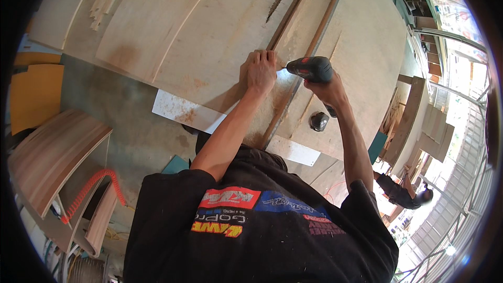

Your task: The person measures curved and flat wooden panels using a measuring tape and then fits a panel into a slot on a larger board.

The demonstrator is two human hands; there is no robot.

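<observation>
The big wood top lies in front of the person, and 1 long, thin board w/ brown edges runs up it. The L hand sits at the left side of that board, fingers bent & knuckles up; can't tell if they pinch anything, b/c the tips are hidden. The R hand has its fingers wrapped tight round the handle of the drill, so the drill is in the R fist, its black & red body up over the thin board's right edge. The drill's bit points left and ends just beside the L fingers (v. close, but can't tell if it touches). Now the count, approx. big to small: 1 wood top, 1 thin board, 1 other person off to the right, 2 bits of white sheet showing at the near edge, 1 red curly hose at far left, 2 hands, 1 drill, 1 small black thing near the R forearm, 1 bit.
</observation>
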